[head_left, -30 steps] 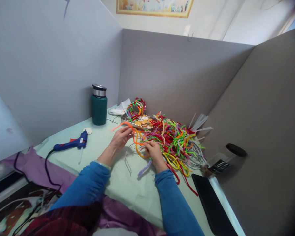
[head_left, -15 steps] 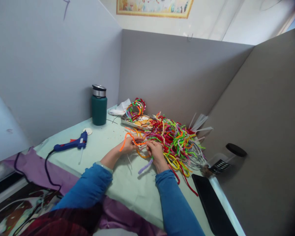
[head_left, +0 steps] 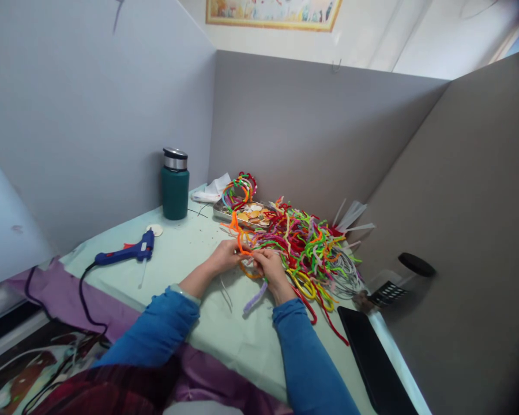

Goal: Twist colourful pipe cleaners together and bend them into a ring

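Note:
An orange pipe cleaner (head_left: 241, 242) runs between my two hands, its bent free end standing up beyond the fingers. My left hand (head_left: 225, 255) is closed on it in a pinch. Facing it, my right hand (head_left: 271, 267) pinches the pipe cleaner near its other end; the fingertips almost meet. Below the right hand a short purple pipe cleaner (head_left: 255, 297) lies on the table, partly hidden. A thin pale strand (head_left: 226, 290) shows beneath the left hand. Just beyond the hands spreads a tangled heap of colourful pipe cleaners (head_left: 305, 233).
Left on the green-covered table (head_left: 173, 253) lies a blue glue gun (head_left: 130, 252) with its cord. Behind it stands a green bottle (head_left: 175, 184). A metal tray (head_left: 225, 217) holds round pieces and coiled loops. At right lies a black flat object (head_left: 372, 357). Grey partitions (head_left: 307, 121) enclose the table.
The orange pipe cleaner's loose end has swung from hanging over the left hand to pointing up and away. Both hands have drawn slightly closer together.

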A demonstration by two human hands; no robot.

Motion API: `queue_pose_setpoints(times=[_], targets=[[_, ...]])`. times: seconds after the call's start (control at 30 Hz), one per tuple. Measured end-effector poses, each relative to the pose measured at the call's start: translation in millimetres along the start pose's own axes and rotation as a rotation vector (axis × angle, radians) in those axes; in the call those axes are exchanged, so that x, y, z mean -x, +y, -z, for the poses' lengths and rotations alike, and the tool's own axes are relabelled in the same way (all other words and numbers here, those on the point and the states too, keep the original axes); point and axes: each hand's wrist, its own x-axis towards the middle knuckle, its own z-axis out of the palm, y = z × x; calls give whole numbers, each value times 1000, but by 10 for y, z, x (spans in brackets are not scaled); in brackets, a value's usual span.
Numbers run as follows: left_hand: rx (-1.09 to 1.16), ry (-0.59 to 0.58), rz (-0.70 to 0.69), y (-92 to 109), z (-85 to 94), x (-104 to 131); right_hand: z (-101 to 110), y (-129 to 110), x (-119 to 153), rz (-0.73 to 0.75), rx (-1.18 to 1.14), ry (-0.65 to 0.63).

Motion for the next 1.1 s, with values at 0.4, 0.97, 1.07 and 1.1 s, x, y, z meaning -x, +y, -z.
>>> queue_pose_setpoints(times=[0.4, 0.97, 1.07, 1.1], targets=[[63, -1, 119, 39, -2, -24, 7, 21, 13, -12, 56, -47], [538, -146, 455, 55, -18, -21, 54, 183, -49, 140, 270, -32], [536, -140, 440, 32, -37, -19, 52, 199, -56, 135, 282, -39], [536, -139, 425, 24, -42, -19, 50, 203, -58, 133, 288, -40]])
